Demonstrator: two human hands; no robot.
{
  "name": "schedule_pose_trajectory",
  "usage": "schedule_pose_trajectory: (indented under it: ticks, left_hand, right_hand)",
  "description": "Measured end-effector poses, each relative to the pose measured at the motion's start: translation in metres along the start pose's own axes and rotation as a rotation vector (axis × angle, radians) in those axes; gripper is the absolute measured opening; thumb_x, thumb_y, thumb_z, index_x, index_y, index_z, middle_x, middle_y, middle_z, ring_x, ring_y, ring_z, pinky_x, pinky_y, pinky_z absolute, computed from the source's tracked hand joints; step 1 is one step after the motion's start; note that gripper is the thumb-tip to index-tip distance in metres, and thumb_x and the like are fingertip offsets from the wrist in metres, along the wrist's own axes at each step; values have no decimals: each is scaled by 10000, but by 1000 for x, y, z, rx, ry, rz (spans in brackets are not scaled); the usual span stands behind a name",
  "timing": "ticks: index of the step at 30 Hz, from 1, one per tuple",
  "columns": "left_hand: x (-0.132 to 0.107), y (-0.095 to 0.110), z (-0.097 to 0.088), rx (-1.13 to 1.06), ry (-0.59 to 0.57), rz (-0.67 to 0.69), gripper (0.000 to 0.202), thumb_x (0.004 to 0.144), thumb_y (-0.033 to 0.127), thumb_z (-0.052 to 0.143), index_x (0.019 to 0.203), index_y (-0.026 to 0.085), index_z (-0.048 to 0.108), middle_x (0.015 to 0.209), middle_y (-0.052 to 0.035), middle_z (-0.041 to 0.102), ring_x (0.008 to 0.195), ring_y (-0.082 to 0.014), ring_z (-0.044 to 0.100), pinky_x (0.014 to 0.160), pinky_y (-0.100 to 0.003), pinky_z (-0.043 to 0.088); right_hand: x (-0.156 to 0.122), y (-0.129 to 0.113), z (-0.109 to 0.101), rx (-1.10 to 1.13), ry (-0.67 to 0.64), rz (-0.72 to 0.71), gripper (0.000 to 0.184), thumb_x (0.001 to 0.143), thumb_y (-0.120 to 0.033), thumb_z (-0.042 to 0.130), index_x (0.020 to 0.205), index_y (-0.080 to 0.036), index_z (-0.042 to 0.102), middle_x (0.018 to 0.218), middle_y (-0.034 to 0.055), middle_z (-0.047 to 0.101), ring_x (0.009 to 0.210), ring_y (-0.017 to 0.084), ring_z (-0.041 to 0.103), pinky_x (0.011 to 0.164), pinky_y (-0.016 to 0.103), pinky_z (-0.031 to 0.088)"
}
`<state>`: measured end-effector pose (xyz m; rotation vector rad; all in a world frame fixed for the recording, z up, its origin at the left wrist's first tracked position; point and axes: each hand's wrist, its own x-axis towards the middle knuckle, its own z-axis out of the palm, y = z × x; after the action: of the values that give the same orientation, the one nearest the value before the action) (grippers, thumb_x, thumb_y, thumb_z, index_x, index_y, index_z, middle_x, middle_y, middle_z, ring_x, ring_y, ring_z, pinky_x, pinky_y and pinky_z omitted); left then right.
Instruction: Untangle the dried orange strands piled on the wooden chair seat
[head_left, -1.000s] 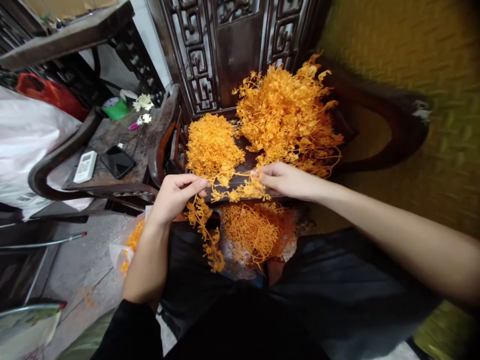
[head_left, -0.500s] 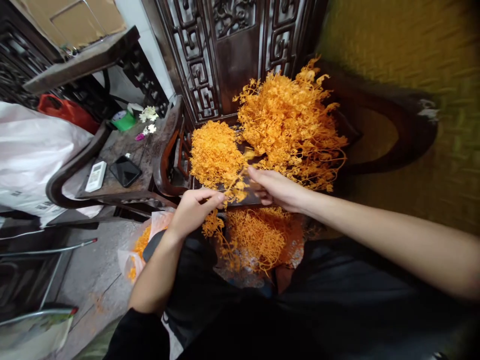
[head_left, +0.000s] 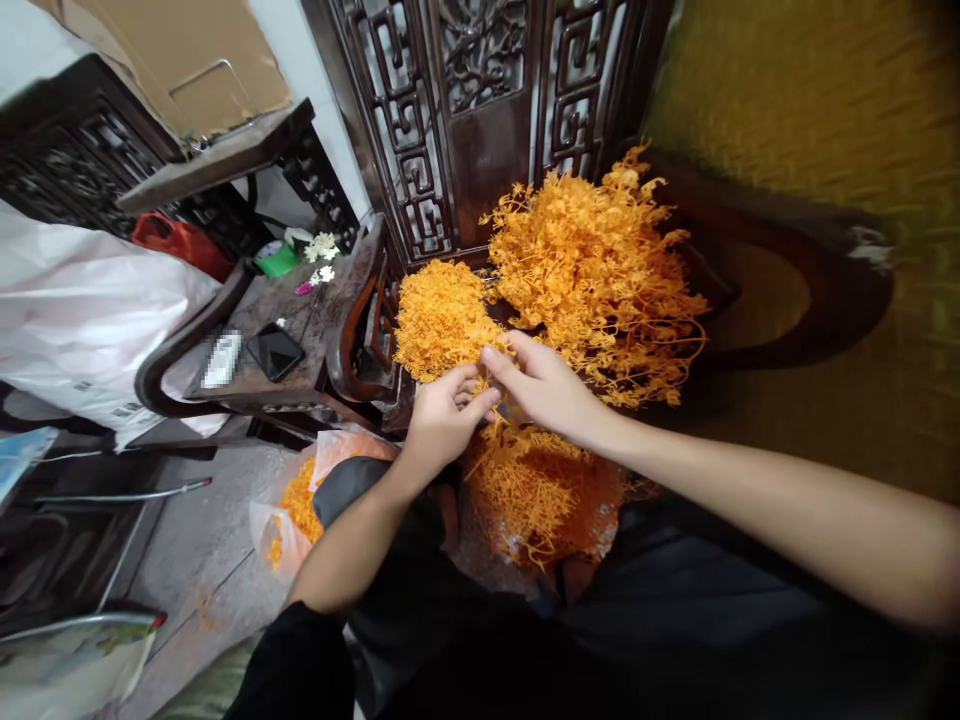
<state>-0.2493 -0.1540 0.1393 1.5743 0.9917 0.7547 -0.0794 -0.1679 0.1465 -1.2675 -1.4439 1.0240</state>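
The left hand (head_left: 442,420) and the right hand (head_left: 544,385) are meeting at the front edge of a dark wooden chair seat (head_left: 420,400), both pinching a small orange sprig (head_left: 487,385) between thumb and fingertips; how much of it each hand is gripping is hard to tell, since the fingers are covering it. The sprig is sitting just in front of two orange heaps on the seat: a dense, fine pile (head_left: 442,315) on the left and a larger, looser bush (head_left: 600,260) of branching stems on the right, leaning against the carved chair back (head_left: 480,110). Below the hands, more orange stems (head_left: 532,490) are lying in a sheet on the person's lap, over dark trousers. A thin plastic bag (head_left: 300,505) holding orange scraps is sitting on the grey floor (head_left: 195,540) beside the left forearm. To the left, a worn wooden desk (head_left: 315,320) between curved armrests is carrying a black phone (head_left: 275,351), a white remote, a green tape roll (head_left: 276,258) and a few small white flowers (head_left: 324,245). A big white sack (head_left: 82,310) is bulging at the far left, with a red bag (head_left: 176,240) behind it. A yellow wall is filling the right side, blurred.
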Motion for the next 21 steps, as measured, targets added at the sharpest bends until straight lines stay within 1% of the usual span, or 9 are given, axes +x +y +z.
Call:
schedule_pose_trajectory:
  ticks: [4, 7, 9, 11, 12, 14, 17, 19, 21]
  left_hand:
    - [2, -1, 13, 38, 39, -29, 349, 842, 423, 771, 1057, 153, 716, 712, -8, 692, 577, -139, 658, 568, -266, 531]
    - [-3, 4, 15, 60, 12, -16, 289, 856, 438, 752, 953, 168, 717, 592, 33, 607, 485, -111, 566, 497, -246, 463]
    - [-7, 8, 14, 9, -61, -54, 284, 850, 446, 753, 858, 166, 708, 544, 45, 561, 435, -93, 501, 445, -231, 398]
    - [-9, 12, 12, -62, -118, -101, 312, 834, 465, 763, 809, 159, 704, 524, 47, 543, 409, -81, 461, 412, -220, 339]
    - [-9, 13, 10, -81, -129, -116, 329, 826, 477, 770, 804, 154, 706, 517, 46, 541, 405, -77, 453, 410, -216, 327]
    - [-7, 13, 7, -85, -119, -119, 361, 816, 500, 783, 815, 146, 712, 510, 44, 545, 414, -73, 458, 425, -207, 331]
    - [0, 10, 6, -81, -106, -104, 390, 823, 527, 783, 857, 142, 725, 507, 39, 564, 419, -72, 475, 441, -198, 348]
    - [3, 9, 7, -88, -102, -100, 400, 836, 539, 772, 875, 143, 728, 499, 37, 572, 408, -72, 483, 439, -195, 354]
    - [4, 9, 10, -95, -104, -106, 411, 840, 549, 770, 887, 143, 726, 490, 38, 577, 395, -71, 484, 435, -192, 360]
  right_hand:
    - [3, 3, 1, -9, 166, -28, 436, 950, -654, 605, 1066, -234, 577, 977, 65, 638, 846, 210, 561, 785, 372, 450]
    - [15, 4, -13, 5, 224, -35, 433, 983, -656, 545, 873, -238, 526, 809, 37, 577, 731, 182, 516, 686, 346, 428]
    - [29, 5, -35, 104, 391, 14, 428, 1006, -612, 536, 803, -246, 450, 710, 3, 486, 630, 149, 451, 589, 310, 385]
    - [42, 5, -61, 282, 651, 105, 377, 1048, -527, 498, 808, -258, 389, 657, -36, 406, 527, 115, 369, 498, 271, 322]
    - [45, 5, -72, 357, 642, 121, 324, 1068, -452, 482, 824, -253, 404, 659, -41, 414, 500, 100, 359, 473, 255, 304]
    - [45, 4, -84, 370, 464, 197, 247, 1054, -324, 518, 834, -216, 489, 723, 2, 538, 516, 92, 455, 453, 241, 354]
    - [29, 2, -75, 375, 159, 278, 108, 961, -199, 645, 872, -167, 592, 860, 65, 663, 580, 101, 561, 434, 231, 393]
    - [19, 0, -60, 443, 70, 308, 87, 961, -238, 663, 926, -176, 613, 776, 24, 619, 518, 83, 489, 387, 215, 286]
    - [14, -1, -46, 480, 0, 349, 231, 995, -403, 646, 901, -203, 582, 615, -43, 469, 433, 66, 336, 375, 215, 149]
